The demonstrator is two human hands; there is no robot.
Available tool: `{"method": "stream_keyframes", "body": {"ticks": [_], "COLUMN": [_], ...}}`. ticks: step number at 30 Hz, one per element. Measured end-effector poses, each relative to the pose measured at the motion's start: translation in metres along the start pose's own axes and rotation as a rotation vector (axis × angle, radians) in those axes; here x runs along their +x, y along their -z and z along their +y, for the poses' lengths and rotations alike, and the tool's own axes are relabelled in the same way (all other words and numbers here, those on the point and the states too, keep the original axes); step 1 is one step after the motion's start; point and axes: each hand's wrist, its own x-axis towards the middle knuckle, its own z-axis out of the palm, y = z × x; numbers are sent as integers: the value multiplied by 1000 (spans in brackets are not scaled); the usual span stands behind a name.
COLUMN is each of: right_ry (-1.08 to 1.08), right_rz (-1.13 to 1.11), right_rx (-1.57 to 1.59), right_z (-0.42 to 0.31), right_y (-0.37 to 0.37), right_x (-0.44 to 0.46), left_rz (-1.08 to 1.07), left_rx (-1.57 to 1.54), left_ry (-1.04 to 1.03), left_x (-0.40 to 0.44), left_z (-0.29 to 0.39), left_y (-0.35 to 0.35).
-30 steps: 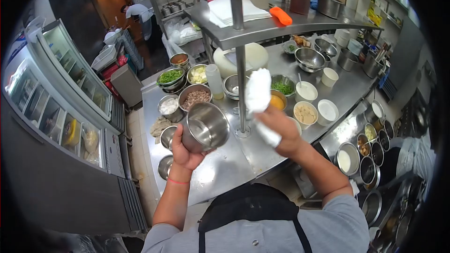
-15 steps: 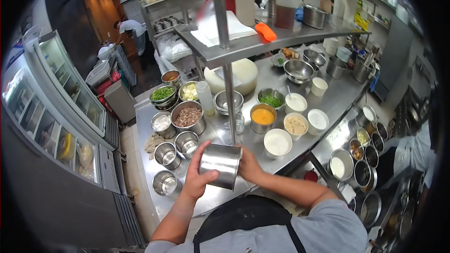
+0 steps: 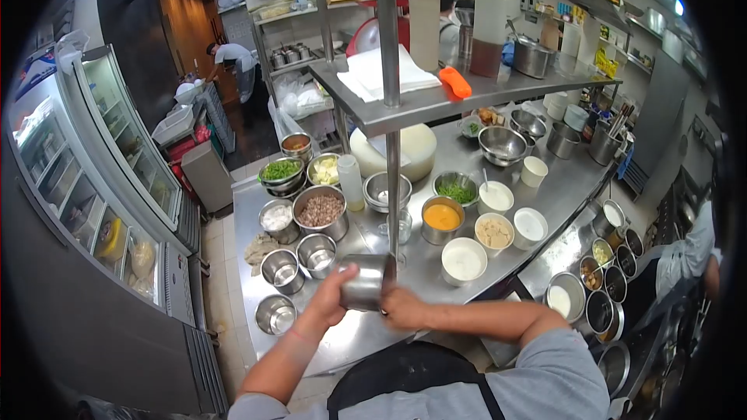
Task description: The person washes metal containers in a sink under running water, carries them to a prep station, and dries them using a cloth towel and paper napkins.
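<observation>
A steel pot (image 3: 366,283) is tipped on its side above the front of the steel table, its opening turned to the right. My left hand (image 3: 331,295) grips its left side, thumb on top. At the mouth of the pot is my right hand (image 3: 402,309), its fingers curled and partly hidden by the rim; whether it holds the white cloth seen earlier is hidden. Three similar pots, the nearest one (image 3: 276,315) among them, stand left of my hands. Behind them is a pot of chopped meat (image 3: 320,211).
A metal post (image 3: 394,187) rises just behind the pot to a shelf (image 3: 467,93) holding white paper and an orange object. Bowls of orange liquid (image 3: 442,218) and white cream (image 3: 464,261) stand to the right. Other people are at the far left, behind the shelf and at right.
The pot has turned from upright onto its side. My right hand has come down from beside the post, where it held a white cloth, to the pot's mouth.
</observation>
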Motion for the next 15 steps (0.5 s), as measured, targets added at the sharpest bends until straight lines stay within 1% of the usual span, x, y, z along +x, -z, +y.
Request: {"method": "stream_keyframes", "body": {"ticks": [1, 2, 3, 4, 5, 6, 8, 9, 10, 12, 13, 14, 15], "right_ry": [-288, -570, -559, -569, -579, -597, -645, -460, 16, 103, 104, -31, -168], "right_rz": [162, 322, 329, 261, 185, 102, -77, -207, -283, 44, 41, 123, 206], "right_rx": [472, 951, 951, 1031, 1112, 1193, 1342, 929, 355, 161, 164, 287, 408], "right_z": [-25, -36, -32, -26, -18, -13, -6, -2, 8, 16, 13, 11, 7], "right_y": [5, 8, 8, 8, 9, 9, 8, 9, 14, -28, -28, -29, -27], "right_x": [6, 11, 15, 16, 15, 11, -3, -4, -3, -16, -16, -16, -13], "left_rz": [50, 7, -37, -78, -50, -41, -142, -229, -118, -17, 65, 133, 151], "left_rx": [159, 480, 563, 645, 892, 888, 604, 82, -286, -224, -163, -109, -109], "left_ry": [-215, -390, -475, -557, -605, -600, -469, -114, 2, 96, -45, -162, -166], "left_x": [3, -4, -9, -13, -13, -16, -20, -26, -29, -15, -13, -14, -9], "left_z": [-2, 4, 4, 3, 4, 2, -9, -14, -24, -31, -25, -16, -13], "left_y": [1, 0, 2, 4, 12, 18, 25, 29, 23, 19, 5, -9, -10]}}
